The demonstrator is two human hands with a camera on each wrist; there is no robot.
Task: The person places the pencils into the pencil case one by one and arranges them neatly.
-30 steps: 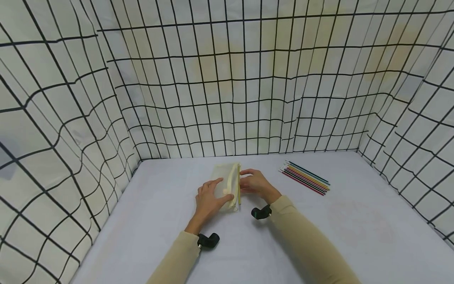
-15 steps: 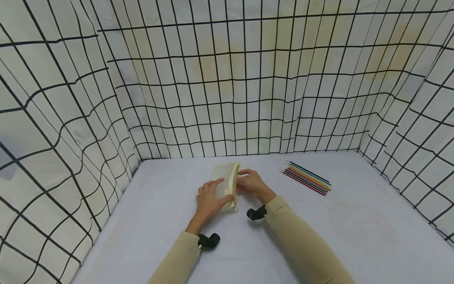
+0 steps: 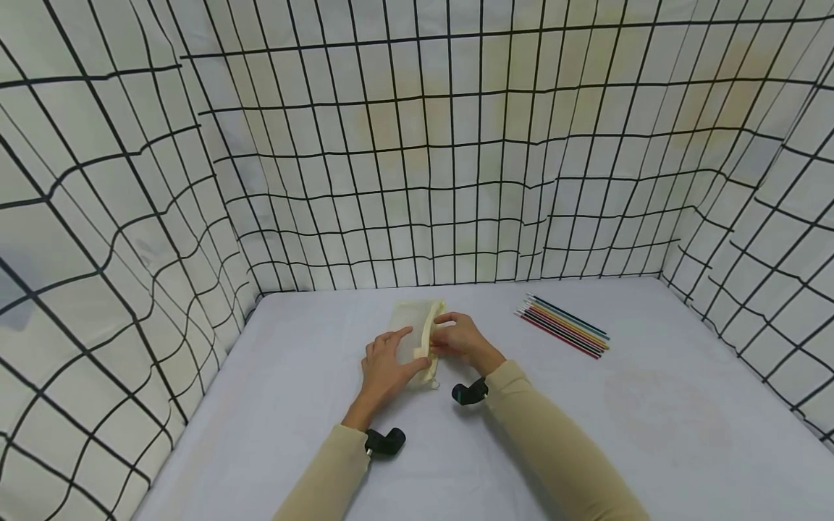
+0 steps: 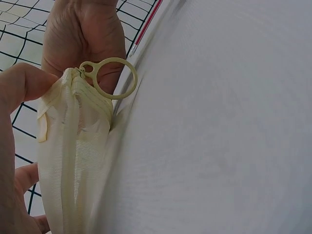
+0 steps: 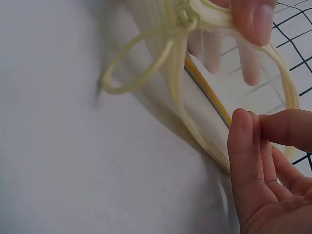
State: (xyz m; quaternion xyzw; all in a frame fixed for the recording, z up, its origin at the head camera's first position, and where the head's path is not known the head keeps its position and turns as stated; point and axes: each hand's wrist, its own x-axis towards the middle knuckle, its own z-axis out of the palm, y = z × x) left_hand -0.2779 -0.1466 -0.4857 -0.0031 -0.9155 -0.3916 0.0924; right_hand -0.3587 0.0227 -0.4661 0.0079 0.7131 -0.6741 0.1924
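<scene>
A pale yellow mesh zip pouch lies on the table, its zip side facing right. My left hand grips it, with the thumb at the near end of the zipped edge. A ring-shaped zip pull hangs from that end. In the right wrist view the pouch's mouth gapes, and a yellow pencil lies inside it. At the mouth my right hand pinches the pencil's end between thumb and fingers; the fingertips partly cover it. In the head view the pencil is hidden.
A row of several coloured pencils lies on the white table to the right of my right hand. White walls with a black grid enclose the back and sides.
My right hand has moved slightly left, against the pouch's opening. The yellow pencil, earlier along the pouch's right edge, is now within the pouch. My left hand has stayed in place.
</scene>
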